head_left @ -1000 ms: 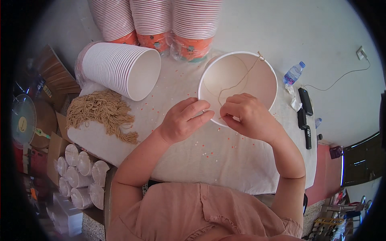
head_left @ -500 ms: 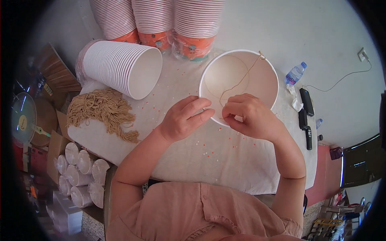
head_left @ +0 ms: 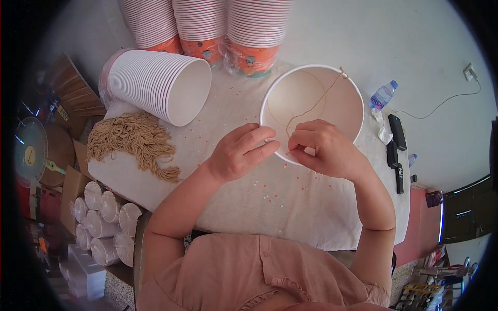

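A large white paper bucket (head_left: 340, 111) lies tilted on the table with its mouth toward me. A thin tan string (head_left: 311, 110) is knotted at the far right of its rim and crosses the opening. My left hand (head_left: 236, 153) grips the near left rim between thumb and fingers. At the near rim, my right hand (head_left: 324, 150) is closed in a pinch on the string's loose end; the fingertips partly hide that end. To the left lies a heap of cut tan strings (head_left: 132, 142).
A nested stack of white buckets (head_left: 150, 83) lies on its side at the back left, with upright orange-based stacks (head_left: 251, 57) behind. A water bottle (head_left: 383, 96), tissue and dark devices (head_left: 397, 132) line the right edge. Small paper dots litter the tablecloth (head_left: 228, 207).
The view has shifted slightly, moving the scene a little to the right. Both hands keep nearly the same hold at the bucket's rim.
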`<move>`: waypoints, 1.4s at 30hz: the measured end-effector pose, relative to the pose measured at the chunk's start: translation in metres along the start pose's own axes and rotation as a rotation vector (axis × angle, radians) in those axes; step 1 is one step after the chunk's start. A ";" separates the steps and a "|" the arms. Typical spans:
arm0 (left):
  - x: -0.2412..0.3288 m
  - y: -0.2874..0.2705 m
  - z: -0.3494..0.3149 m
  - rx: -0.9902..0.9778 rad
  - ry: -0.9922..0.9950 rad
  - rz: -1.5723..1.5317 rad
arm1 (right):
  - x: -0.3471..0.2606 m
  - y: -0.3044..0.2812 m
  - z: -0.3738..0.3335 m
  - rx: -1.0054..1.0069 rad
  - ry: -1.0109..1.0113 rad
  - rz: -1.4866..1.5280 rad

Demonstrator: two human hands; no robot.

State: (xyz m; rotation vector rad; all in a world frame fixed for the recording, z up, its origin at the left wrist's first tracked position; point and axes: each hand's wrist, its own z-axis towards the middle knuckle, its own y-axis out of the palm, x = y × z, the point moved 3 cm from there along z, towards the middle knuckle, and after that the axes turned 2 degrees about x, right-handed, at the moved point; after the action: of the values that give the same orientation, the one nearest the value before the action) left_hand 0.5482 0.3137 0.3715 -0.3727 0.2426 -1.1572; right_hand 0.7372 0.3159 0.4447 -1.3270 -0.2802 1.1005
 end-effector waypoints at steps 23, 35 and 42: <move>-0.010 0.004 0.002 0.076 -0.531 -0.346 | 0.003 0.010 0.006 -0.125 0.109 0.062; -0.011 0.012 -0.007 0.038 -0.330 -0.120 | 0.000 0.017 0.017 -0.020 0.221 0.103; -0.019 0.009 -0.010 0.056 -0.377 -0.081 | -0.006 0.011 0.021 -0.108 0.312 0.022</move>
State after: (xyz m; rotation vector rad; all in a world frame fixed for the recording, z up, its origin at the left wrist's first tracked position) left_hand 0.5445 0.3328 0.3593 -0.5466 -0.1352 -1.1471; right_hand 0.7142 0.3227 0.4439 -1.5786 -0.0949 0.8898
